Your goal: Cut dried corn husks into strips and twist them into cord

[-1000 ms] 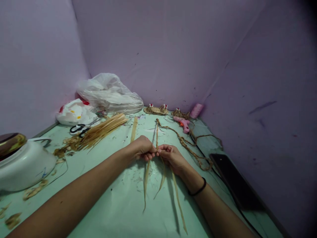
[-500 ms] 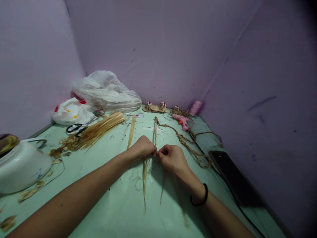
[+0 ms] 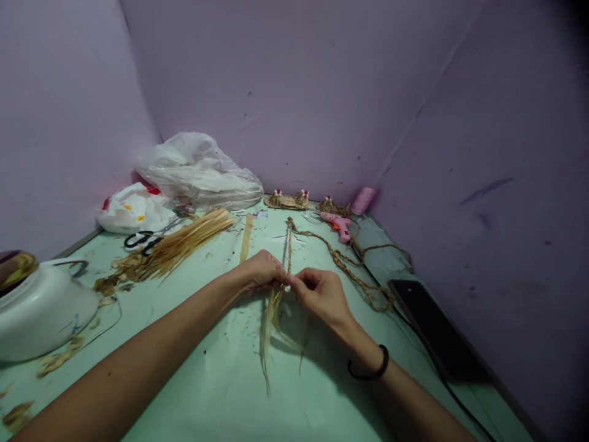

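Note:
A thin braid of dry plant fibre (image 3: 289,248) runs from a knot on the table toward me. At its near end, my left hand (image 3: 265,270) is closed, pinching the strands. Fingertips touching those of the left, my right hand (image 3: 322,298) also pinches the braid's end. Loose pale fibre strands (image 3: 267,337) hang below the fingers and spread toward me. The exact grip of the fingertips is too small to make out. A finished braided cord (image 3: 338,258) lies slack to the right, joined near the far knot. One flat fibre strip (image 3: 246,236) lies left of the braid.
On the left are a bundle of dry fibre (image 3: 193,242), scissors (image 3: 142,239) and a white pot (image 3: 46,313). Plastic bags (image 3: 197,172) stand at the back. To the right lie a pink glue gun (image 3: 339,226), thread spool (image 3: 363,200), black phone (image 3: 437,331) and cable.
The right hand has shifted slightly left, its fingertips now against the left hand's. The loose strands below have swung and gathered closer together under the hands.

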A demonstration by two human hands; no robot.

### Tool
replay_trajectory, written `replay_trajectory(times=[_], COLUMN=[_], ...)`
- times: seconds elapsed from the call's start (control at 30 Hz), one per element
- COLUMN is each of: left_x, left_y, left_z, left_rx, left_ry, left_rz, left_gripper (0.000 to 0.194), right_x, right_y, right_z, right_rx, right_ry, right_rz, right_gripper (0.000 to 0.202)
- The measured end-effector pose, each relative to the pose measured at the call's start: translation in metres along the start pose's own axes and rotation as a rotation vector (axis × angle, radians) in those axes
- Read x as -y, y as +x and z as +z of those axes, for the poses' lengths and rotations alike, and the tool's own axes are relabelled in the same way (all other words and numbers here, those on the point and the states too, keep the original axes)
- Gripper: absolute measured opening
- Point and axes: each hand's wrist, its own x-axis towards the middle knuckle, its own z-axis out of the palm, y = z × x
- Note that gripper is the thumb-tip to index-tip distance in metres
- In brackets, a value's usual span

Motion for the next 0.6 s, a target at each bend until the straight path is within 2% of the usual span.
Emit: replay_trajectory(times=[0.07,0.1,0.2,0.27,0.4,0.5,0.6], left_x=[0.001,0.001,0.001,0.001,-0.002,-0.009,-0.02], left_y=[-0.001,-0.001,-0.003,-0.003,-0.004,-0.01,-0.024], left_z=[0.0,0.0,0.0,0.0,-0.004,-0.007,-0.001], left_rx=[0.017,0.027,0.038,0.049,0.079,0.046,-0.055], left_ry=[-0.02,-0.022,0.002,0.036,0.1,0.335,0.62], left_rz=[0.002,0.006,0.009,0.025,0.08,0.068,0.044], left_gripper=[0.012,0.012,0.011,0.009,0.006,0.008,0.014], right_x=[-0.002,-0.003,-0.003,-0.003,-0.005,-0.006,-0.007], right_y=[0.006,0.008,0.01,0.011,0.012,0.014,0.014], right_z=[0.001,0.002,0.006,0.008,0.008,0.009,0.01], right_rx=[-0.044,0.001,0.25,0.292,0.24,0.227,0.215], right_ry=[0.198,0.318,0.589,0.618,0.608,0.629,0.642], right_rz=[0.083,0.151,0.361,0.396,0.374,0.393,0.409], right_gripper=[0.022,0.021,0.019,0.018,0.017,0.016,0.014])
